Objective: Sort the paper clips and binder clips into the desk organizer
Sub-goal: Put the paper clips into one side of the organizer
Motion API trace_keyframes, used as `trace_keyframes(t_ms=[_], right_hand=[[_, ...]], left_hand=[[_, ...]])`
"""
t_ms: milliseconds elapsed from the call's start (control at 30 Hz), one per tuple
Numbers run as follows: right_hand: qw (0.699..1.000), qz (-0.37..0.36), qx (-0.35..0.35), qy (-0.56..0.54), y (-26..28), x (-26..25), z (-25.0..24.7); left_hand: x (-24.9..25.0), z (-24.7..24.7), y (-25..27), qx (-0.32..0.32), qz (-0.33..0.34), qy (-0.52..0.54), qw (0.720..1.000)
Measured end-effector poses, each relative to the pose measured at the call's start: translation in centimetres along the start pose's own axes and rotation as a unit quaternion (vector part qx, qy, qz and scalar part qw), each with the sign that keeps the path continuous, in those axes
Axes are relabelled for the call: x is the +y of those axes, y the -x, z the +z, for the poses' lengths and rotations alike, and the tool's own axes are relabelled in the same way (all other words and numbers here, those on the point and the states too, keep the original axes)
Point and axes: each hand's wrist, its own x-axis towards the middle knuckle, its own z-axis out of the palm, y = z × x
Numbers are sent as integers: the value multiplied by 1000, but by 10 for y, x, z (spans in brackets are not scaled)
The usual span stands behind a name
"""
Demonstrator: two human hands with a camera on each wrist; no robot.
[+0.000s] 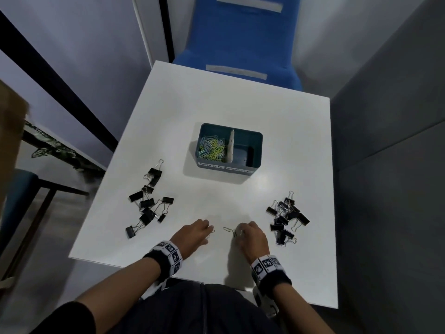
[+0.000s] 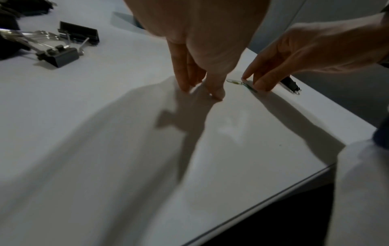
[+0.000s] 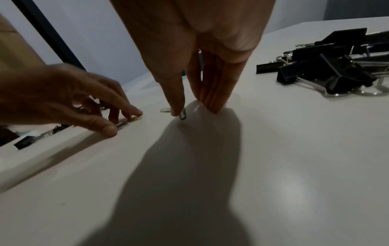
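The worktop (image 1: 277, 131) is white, smooth and a little shiny, and it stands in a narrow room with pale grey walls; a blue chair (image 1: 243, 42) is at its far side and a grey partition (image 1: 390, 131) at the right. Near the middle stands one teal desk organizer (image 1: 255, 153) with two compartments: the left one holds a heap of coloured paper clips (image 1: 212, 147), too many to count, and the right one looks empty. Two groups of black binder clips lie on the worktop, the left group (image 1: 149, 201) with about ten pieces and the right group (image 1: 286, 218) with about ten also; the exact number I cannot tell, because they overlap. At the near edge, between the groups, are both hands. The left hand (image 1: 192, 233) has its fingers bent down and pinches one pale paper clip (image 3: 134, 118) against the surface. The right hand (image 1: 251, 236) presses its fingertips (image 3: 175, 112) on a dark clip (image 3: 183, 115), and one more loose paper clip (image 1: 227, 229) lies just beside, between the two hands.
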Motion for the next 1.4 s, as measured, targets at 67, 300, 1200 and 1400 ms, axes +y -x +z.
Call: trace_keyframes(t_ms=[67,300,1200,1400], right_hand=[[1000,-4,9,18,1,0,8],[999,7,31,4,3,-1,21],[989,-65,-69,115,-23,-38,19],[986,-96,-79,112,-23,-37,23]], left_hand=[[3,1,-4,1,14,-23,1000],[12,6,-11,-48,-43,-68,996],[-2,-55,-40,35,-190,152,969],[-11,-124,-70,176,-162,196,951]])
